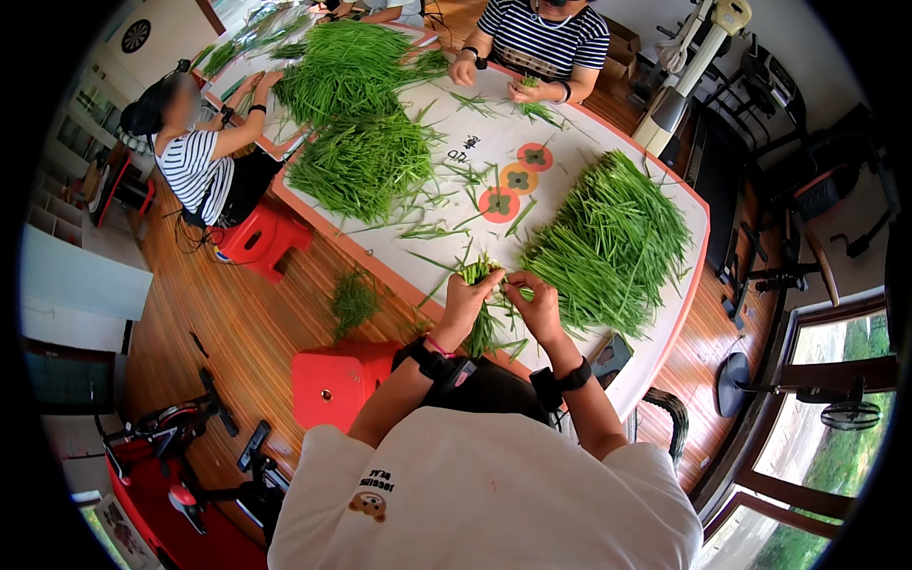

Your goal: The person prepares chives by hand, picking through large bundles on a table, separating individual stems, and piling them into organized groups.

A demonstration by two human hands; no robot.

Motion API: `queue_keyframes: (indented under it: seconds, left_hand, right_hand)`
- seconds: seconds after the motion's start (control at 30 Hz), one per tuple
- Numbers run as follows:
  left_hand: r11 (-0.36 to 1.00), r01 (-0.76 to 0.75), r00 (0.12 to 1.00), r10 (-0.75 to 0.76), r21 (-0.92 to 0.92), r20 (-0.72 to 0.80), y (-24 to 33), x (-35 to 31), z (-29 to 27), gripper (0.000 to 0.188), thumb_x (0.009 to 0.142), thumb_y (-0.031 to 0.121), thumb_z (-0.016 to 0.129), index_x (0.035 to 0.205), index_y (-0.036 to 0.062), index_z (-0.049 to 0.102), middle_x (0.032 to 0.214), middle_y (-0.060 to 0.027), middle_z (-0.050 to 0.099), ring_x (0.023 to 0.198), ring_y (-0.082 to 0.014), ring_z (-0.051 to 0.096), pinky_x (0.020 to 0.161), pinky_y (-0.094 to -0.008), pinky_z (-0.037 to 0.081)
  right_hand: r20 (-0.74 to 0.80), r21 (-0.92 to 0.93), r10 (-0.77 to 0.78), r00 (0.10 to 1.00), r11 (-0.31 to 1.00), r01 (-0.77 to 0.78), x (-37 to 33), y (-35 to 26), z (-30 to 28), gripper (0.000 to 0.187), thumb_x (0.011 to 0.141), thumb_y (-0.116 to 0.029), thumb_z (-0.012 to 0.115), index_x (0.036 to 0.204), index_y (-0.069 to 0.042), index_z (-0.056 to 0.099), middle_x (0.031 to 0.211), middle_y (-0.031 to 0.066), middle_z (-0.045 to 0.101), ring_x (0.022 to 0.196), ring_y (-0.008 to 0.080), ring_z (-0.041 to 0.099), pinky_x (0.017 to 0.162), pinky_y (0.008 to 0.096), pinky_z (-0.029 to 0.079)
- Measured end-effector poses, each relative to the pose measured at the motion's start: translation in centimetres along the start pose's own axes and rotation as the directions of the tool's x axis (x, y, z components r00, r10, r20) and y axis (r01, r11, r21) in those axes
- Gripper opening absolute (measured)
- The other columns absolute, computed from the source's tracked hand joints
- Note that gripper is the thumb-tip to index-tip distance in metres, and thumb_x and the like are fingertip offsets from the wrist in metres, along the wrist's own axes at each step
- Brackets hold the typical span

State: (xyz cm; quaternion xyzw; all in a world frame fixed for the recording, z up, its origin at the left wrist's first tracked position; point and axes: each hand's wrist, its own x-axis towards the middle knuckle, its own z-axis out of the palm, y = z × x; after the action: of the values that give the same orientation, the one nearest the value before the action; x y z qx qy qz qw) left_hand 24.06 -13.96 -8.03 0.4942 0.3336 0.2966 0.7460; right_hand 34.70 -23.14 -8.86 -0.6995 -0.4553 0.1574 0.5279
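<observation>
In the head view, my left hand [464,302] is wrapped round a small bunch of garlic chives [484,331]. Pale stem ends stick up above its fingers, and the green leaves hang down below. My right hand [537,309] is closed in a pinch at the bunch's pale ends, its fingertips close to my left thumb. The strand between those fingertips is too small to see clearly. Just right of my hands lies a large heap of garlic chives [613,252] on the white table [579,136]. Loose chive pieces are scattered beyond my hands.
Another big pile of chives [356,161] covers the table's far left. Across the table, a person in a striped shirt [541,43] holds chives; another person [199,166] sits at the left. A phone [610,356] lies by the near edge. A red stool [337,385] stands left of me.
</observation>
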Motion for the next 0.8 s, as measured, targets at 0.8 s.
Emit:
queue_keyframes:
  seconds: [0.8]
  left_hand:
    - [0.971, 0.24, 0.822, -0.212, 0.017, 0.529, 0.7, 9.8, -4.0, 0.022, 0.082, 0.021, 0.065, 0.08, -0.0003, 0.061, 0.067, -0.0005, 0.055, 0.062, -0.0096, 0.047, 0.061, -0.0254, 0.037]
  right_hand:
    - [-0.229, -0.115, 0.314, 0.921, 0.931, -0.346, -1.2, -3.5, 4.7, 0.019, 0.079, -0.009, 0.063, 0.094, 0.002, 0.056, 0.075, 0.0118, 0.064, 0.067, 0.0178, 0.064, 0.06, 0.0279, 0.049]
